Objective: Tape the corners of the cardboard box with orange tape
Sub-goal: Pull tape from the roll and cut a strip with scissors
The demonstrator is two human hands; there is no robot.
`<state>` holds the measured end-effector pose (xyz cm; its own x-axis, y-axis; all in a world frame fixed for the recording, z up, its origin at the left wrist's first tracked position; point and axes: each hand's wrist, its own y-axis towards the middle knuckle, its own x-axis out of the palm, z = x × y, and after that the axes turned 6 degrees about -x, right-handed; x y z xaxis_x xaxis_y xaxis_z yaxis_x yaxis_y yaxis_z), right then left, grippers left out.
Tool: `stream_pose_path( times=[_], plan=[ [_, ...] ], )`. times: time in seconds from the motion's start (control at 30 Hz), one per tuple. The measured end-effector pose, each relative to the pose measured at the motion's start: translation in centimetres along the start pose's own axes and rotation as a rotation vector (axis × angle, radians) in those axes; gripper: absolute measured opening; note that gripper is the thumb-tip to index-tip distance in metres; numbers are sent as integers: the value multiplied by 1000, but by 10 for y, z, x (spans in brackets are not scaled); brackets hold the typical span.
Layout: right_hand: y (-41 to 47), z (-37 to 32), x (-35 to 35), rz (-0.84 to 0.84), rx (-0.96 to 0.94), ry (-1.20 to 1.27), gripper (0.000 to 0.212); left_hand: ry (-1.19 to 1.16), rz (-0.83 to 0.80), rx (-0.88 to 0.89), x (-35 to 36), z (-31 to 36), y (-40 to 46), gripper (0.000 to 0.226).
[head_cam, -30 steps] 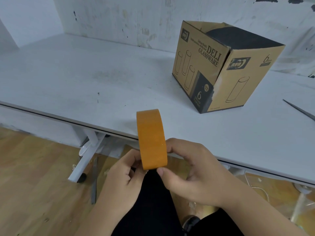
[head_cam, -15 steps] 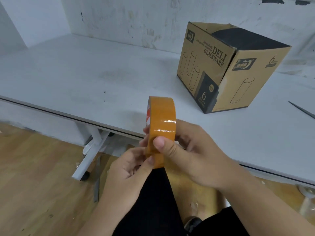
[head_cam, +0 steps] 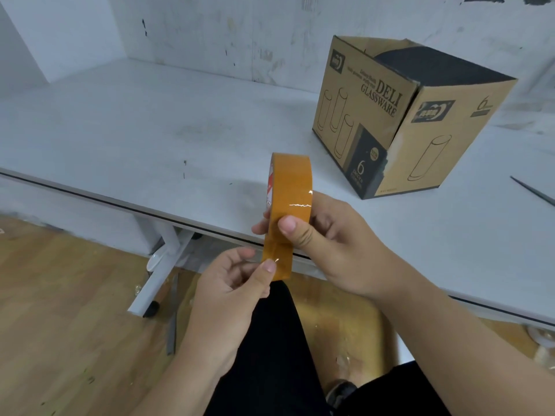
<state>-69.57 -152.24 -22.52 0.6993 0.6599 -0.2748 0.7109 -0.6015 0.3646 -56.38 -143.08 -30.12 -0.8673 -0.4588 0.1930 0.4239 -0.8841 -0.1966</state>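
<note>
An orange tape roll (head_cam: pixel 290 187) stands on edge above the table's front edge, gripped by my right hand (head_cam: pixel 336 244) with the thumb on its outer face. My left hand (head_cam: pixel 231 292) pinches the loose tape end (head_cam: pixel 277 259) hanging just below the roll. The brown cardboard box (head_cam: pixel 417 124), printed "DELI GLASSWARE", sits on the white table (head_cam: pixel 150 130) at the back right, its near vertical corner torn and facing me. Both hands are well short of the box.
A thin dark pointed tool (head_cam: pixel 533 190) lies on the table at the far right. A stained wall rises behind the table. Below are the table's white leg (head_cam: pixel 162 274), a wooden floor and my dark trousers.
The roll has risen from my lap and turned. My right thumb now presses its outer face, and my left hand has peeled a short tape end downward.
</note>
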Motion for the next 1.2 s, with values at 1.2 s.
stream_pose_path(
  times=[1.2],
  plan=[
    [9, 6, -7, 122, 53, -221, 37, 223, -74, 86, 5, -37, 26, 37]
  ],
)
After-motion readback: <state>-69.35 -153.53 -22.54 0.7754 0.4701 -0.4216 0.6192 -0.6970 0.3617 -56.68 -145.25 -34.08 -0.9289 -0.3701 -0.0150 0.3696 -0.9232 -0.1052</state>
